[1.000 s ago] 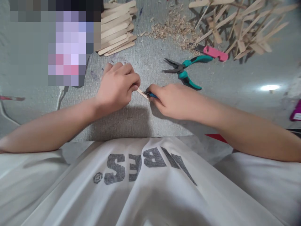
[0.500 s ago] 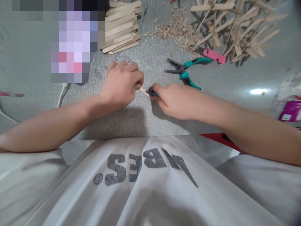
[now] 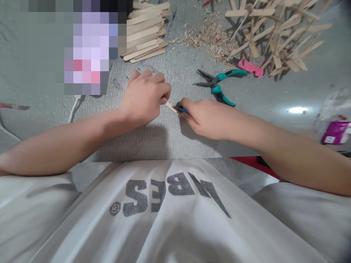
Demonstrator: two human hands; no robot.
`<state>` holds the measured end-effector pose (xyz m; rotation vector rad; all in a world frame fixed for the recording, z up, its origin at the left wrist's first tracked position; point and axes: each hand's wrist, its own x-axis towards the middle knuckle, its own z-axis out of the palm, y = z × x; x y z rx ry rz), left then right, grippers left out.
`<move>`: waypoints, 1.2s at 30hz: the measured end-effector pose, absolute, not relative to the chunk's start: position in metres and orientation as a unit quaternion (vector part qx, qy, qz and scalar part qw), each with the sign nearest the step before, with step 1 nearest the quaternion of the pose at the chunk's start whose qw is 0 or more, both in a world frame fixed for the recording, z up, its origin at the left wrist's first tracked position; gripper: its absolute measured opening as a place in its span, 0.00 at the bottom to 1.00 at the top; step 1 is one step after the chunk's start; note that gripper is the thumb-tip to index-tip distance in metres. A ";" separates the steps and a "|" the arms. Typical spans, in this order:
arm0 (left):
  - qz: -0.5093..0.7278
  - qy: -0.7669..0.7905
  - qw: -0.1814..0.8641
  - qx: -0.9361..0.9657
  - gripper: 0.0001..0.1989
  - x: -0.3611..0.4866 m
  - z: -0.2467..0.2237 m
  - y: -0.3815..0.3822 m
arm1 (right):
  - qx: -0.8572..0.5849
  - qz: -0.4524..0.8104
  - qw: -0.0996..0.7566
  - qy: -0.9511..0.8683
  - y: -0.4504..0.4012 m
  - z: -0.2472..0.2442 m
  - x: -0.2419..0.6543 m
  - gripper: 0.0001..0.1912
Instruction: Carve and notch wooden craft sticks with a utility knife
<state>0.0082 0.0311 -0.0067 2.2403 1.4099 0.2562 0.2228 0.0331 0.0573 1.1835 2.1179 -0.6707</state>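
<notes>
Between my two hands lies a thin wooden stick [image 3: 172, 108], slanting down to the right. My left hand [image 3: 146, 95] is closed on its upper left end. My right hand [image 3: 201, 116] is closed around a small blue-handled tool [image 3: 181, 109], whose dark tip touches the stick near its lower right end. The tool's kind cannot be made out, as my fingers cover most of it. Teal-handled pliers [image 3: 216, 82] rest with jaws apart just beyond my right hand. A pink cutter [image 3: 250, 68] lies past the pliers' upper handle.
A stack of flat wooden sticks [image 3: 145, 33] stands at the back, left of a heap of shavings [image 3: 211, 38]. Many loose sticks [image 3: 276, 40] are piled at the back right. A white cable [image 3: 73, 109] runs on the left; a purple packet [image 3: 336, 132] is far right.
The view has shifted slightly, so the table items appear a little displaced. Both hands keep their holds, with the stick and tool in nearly the same relation.
</notes>
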 end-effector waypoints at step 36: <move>0.526 0.337 0.544 0.560 0.21 0.004 -0.054 0.026 | 0.523 -0.380 -0.143 0.750 0.026 0.062 0.216 0.09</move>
